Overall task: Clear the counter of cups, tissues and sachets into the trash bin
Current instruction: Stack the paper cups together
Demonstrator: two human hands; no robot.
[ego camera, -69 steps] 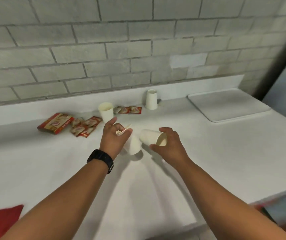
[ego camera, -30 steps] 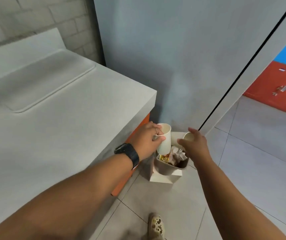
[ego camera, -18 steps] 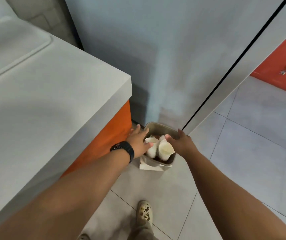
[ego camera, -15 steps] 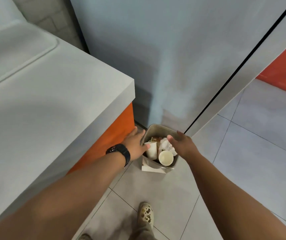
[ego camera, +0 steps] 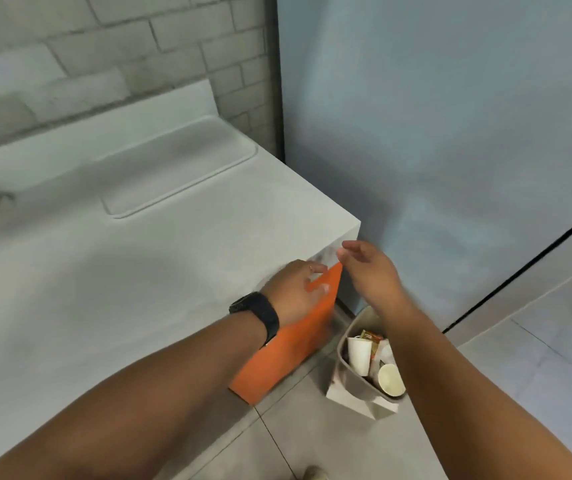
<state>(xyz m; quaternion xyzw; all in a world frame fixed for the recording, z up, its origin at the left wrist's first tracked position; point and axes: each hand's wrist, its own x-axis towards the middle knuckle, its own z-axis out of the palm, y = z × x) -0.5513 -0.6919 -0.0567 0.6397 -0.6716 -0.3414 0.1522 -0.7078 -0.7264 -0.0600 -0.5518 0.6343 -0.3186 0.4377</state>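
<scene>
Mid-frame, the left hand (ego camera: pixel 296 289) and right hand (ego camera: pixel 369 268) hang loose-fingered, holding nothing; two cups (ego camera: pixel 359 355) lie in the bin (ego camera: pixel 350 382) at lower right.

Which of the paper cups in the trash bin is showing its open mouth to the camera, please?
The cup at the bin's near edge: its round opening faces up, while the taller cup on the left side of the bin shows only its white side.
</scene>
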